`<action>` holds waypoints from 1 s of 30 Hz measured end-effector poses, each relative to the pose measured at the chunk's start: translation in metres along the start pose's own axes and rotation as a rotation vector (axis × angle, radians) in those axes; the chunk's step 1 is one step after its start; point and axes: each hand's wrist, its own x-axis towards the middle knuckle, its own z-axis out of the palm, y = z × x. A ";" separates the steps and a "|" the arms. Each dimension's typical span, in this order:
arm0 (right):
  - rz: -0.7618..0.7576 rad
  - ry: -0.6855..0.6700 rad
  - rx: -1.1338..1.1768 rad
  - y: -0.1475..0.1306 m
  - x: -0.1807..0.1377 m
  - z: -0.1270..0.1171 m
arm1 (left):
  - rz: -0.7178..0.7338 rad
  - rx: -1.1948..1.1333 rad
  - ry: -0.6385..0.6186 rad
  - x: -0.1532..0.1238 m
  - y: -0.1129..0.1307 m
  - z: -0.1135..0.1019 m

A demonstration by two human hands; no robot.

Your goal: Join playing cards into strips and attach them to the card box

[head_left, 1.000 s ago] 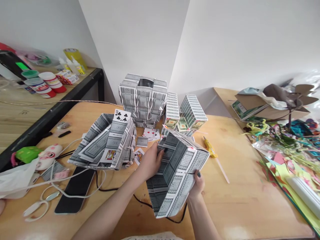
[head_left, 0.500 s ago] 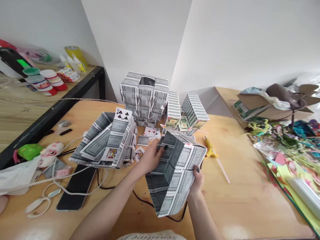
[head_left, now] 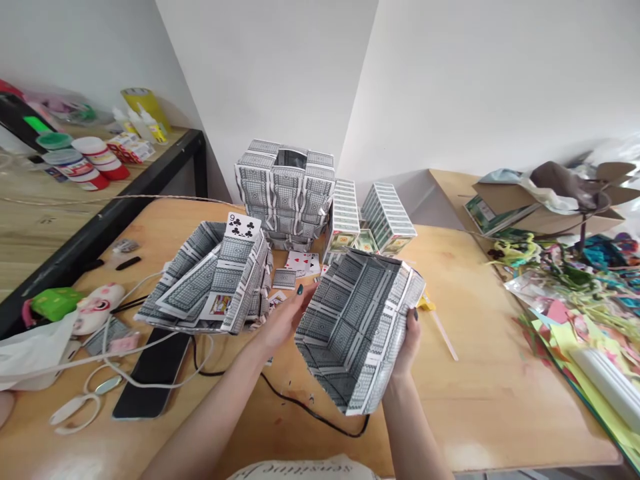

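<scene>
An open box made of grey-backed playing cards [head_left: 345, 320] is held tilted above the table, its hollow inside facing me. My right hand [head_left: 407, 343] grips its right wall, thumb on the outer face. At the box's left edge is my left hand [head_left: 287, 317], thumb up, its other fingers partly hidden behind the box. Left of it stands a second card-built piece [head_left: 215, 273], with a nine of clubs [head_left: 243, 225] sticking up from its top. Loose playing cards [head_left: 301, 262] lie behind my left hand.
A larger card-built structure [head_left: 285, 193] stands against the wall, beside stacks of card packs [head_left: 387, 213]. A yellow glue gun [head_left: 427, 301] lies right of the box. A phone [head_left: 150, 377], white cables and a black cord [head_left: 320, 417] lie to the left and front. Colourful scraps [head_left: 575, 320] cover the right side.
The box has turned so more of its inside shows, and its right side has shifted rightward. My left thumb has come out of the inside to the left edge. My right hand moved slightly up and right.
</scene>
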 end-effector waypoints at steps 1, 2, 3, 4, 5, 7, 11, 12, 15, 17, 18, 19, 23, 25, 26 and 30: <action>0.008 0.009 0.017 0.001 -0.002 0.001 | 0.008 -0.022 0.048 -0.003 -0.003 0.004; 0.012 0.013 0.027 0.002 -0.003 0.002 | 0.013 -0.038 0.108 -0.005 -0.005 0.008; 0.013 0.012 0.032 0.003 -0.005 0.003 | 0.010 -0.052 0.162 -0.006 -0.007 0.011; 0.011 0.013 0.039 0.004 -0.007 0.004 | 0.003 -0.064 0.206 -0.007 -0.008 0.014; 0.007 0.015 0.049 0.005 -0.008 0.005 | -0.008 -0.076 0.237 -0.007 -0.009 0.016; 0.003 0.014 0.079 0.007 -0.010 0.005 | -0.033 -0.099 0.262 -0.007 -0.011 0.018; -0.012 0.015 0.123 0.010 -0.010 0.006 | -0.051 -0.125 0.313 -0.004 -0.012 0.017; -0.018 0.019 0.123 0.012 -0.010 0.006 | -0.049 -0.125 0.330 -0.003 -0.012 0.017; -0.017 0.054 0.140 0.018 -0.008 0.004 | -0.024 -0.150 0.370 -0.002 -0.012 0.016; -0.004 0.049 0.180 0.023 -0.007 0.000 | 0.011 -0.230 0.374 -0.003 -0.013 0.015; 0.007 0.024 0.201 0.026 -0.006 -0.002 | 0.037 -0.275 0.368 -0.004 -0.014 0.014; 0.025 -0.016 0.219 0.028 -0.006 -0.005 | 0.073 -0.307 0.365 -0.005 -0.016 0.013; 0.186 -0.262 0.181 0.033 -0.003 -0.021 | 0.204 -0.088 0.437 -0.008 -0.024 0.006; 0.257 -0.384 0.080 0.030 0.001 -0.030 | 0.256 0.148 0.501 -0.008 -0.025 0.000; 0.259 -0.429 0.027 0.027 0.004 -0.035 | 0.280 0.259 0.514 -0.008 -0.024 -0.003; 0.072 -0.425 -0.072 0.011 0.021 -0.050 | 0.271 0.628 0.369 -0.007 -0.009 -0.014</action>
